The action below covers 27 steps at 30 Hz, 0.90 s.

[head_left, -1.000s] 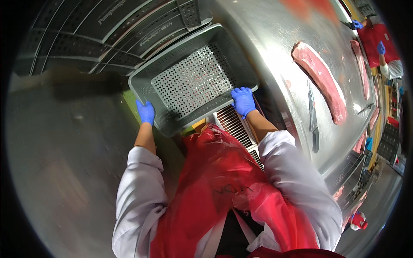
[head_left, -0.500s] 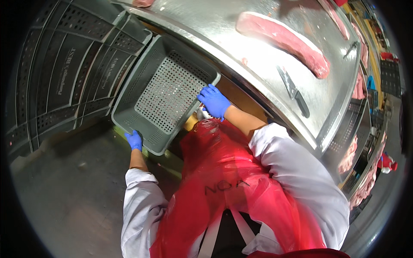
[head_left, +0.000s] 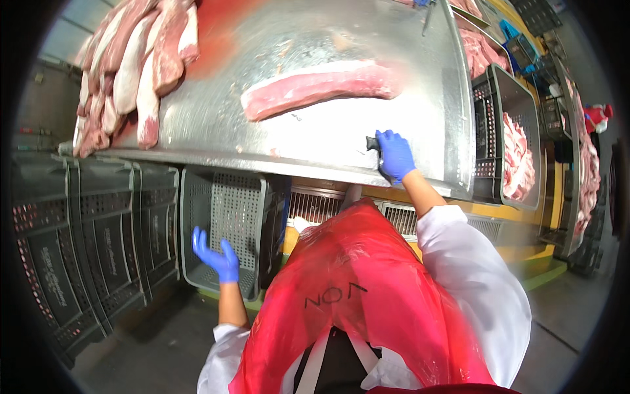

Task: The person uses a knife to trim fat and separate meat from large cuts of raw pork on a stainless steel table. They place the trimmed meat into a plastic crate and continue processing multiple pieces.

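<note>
My right hand [head_left: 396, 155], in a blue glove, rests on the steel table [head_left: 308, 141] near its front edge, its fingers closed on a small black handle [head_left: 373, 142]. I cannot make out what the handle belongs to. A long pink cut of meat [head_left: 321, 88] lies on the table just beyond that hand. My left hand [head_left: 216, 257], also gloved in blue, hangs open with fingers spread in front of a grey perforated crate [head_left: 230, 217]. That crate stands on the floor below the table edge. My hand does not touch it.
A heap of meat cuts [head_left: 131, 72] lies at the table's far left. Dark crates [head_left: 85, 243] are stacked to the left of the grey one. A black crate holding meat [head_left: 515, 144] stands at the table's right end. A red apron covers my front.
Both hands have let go of the grey crate, which now stands on the floor. My right hand has risen to the tabletop and closed on the black handle. The view has swung up.
</note>
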Available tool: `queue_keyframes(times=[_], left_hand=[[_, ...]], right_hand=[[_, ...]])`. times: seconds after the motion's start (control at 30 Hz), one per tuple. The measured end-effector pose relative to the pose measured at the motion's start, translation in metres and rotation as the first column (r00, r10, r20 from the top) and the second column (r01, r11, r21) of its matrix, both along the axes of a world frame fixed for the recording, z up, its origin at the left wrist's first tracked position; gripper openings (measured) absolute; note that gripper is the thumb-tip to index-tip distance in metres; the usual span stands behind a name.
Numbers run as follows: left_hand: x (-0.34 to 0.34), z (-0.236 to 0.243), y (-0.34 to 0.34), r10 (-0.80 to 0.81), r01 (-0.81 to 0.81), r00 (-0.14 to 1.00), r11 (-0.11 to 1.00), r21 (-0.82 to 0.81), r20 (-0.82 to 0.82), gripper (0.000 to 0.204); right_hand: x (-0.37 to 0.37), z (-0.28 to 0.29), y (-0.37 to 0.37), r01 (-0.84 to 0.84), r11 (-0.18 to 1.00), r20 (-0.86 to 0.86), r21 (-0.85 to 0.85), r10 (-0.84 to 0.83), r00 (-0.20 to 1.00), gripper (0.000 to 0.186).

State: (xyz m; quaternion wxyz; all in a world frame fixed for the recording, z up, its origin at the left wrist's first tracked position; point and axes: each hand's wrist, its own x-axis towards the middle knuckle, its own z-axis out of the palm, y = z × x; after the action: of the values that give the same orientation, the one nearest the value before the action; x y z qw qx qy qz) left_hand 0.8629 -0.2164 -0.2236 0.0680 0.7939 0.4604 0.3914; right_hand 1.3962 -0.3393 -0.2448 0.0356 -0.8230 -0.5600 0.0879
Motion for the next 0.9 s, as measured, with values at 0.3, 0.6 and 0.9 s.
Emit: queue_keyframes(times=[0.3, 0.6, 0.9], left_hand=[[0.447, 0.062, 0.182, -0.458, 0.404, 0.827, 0.888, -0.221, -0.327, 0.077], [0.673, 0.008, 0.143, -0.668, 0.483, 0.516, 0.744, -0.462, -0.536, 0.089], [0.663, 0.017, 0.146, -0.731, 0.576, 0.437, 0.675, -0.461, -0.524, 0.108]], right_hand=[[0.160, 0.034, -0.150, 0.496, 0.868, -0.936, -0.016, -0.187, 0.297, 0.037], [0.281, 0.013, -0.119, 0.840, 0.538, -0.996, 0.069, -0.015, 0.092, 0.011], [0.369, 0.046, 0.021, 0.734, 0.679, -0.877, -0.020, -0.365, 0.314, 0.059]])
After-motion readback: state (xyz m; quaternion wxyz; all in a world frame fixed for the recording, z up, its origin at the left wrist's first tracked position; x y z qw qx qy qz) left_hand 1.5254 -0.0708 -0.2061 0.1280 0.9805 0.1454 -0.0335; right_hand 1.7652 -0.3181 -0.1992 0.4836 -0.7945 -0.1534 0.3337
